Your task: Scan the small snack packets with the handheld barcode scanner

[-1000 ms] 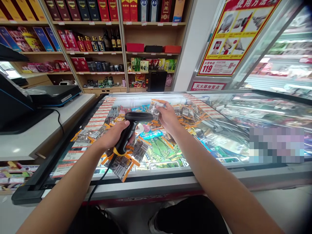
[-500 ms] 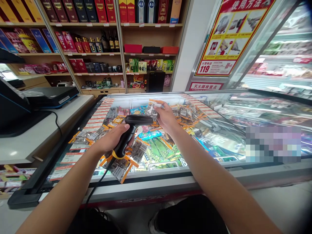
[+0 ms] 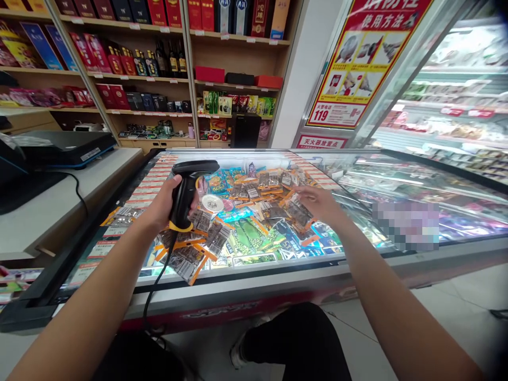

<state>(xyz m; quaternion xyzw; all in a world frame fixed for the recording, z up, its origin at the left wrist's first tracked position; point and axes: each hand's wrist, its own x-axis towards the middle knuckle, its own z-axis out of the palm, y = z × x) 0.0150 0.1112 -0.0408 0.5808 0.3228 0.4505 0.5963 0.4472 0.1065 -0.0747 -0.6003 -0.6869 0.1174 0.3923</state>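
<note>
My left hand (image 3: pixel 164 203) is closed around the grip of a black handheld barcode scanner (image 3: pixel 183 198), its head pointing right and its cable hanging down. To the right, my right hand (image 3: pixel 321 205) has its fingers stretched out and apart, at the upper edge of a small orange-edged snack packet (image 3: pixel 297 212). Whether the fingertips touch that packet is hard to see. Similar packets (image 3: pixel 273 180) lie in a loose pile beyond it on the freezer's glass top. More of them (image 3: pixel 186 262) are below the scanner, and a round white item (image 3: pixel 212 203) lies between the hands.
Under the glass of the chest freezer (image 3: pixel 254 272) are green and blue packages (image 3: pixel 250 235). At the left stands a counter (image 3: pixel 119 164) with a black device (image 3: pixel 67 148). Shelves (image 3: pixel 234 82) with boxes and bottles line the back, beside a red poster (image 3: pixel 357 69).
My right hand has moved right and down from the middle, where it held up a packet. My left hand has shifted left and up with the scanner. The camera view has turned slightly.
</note>
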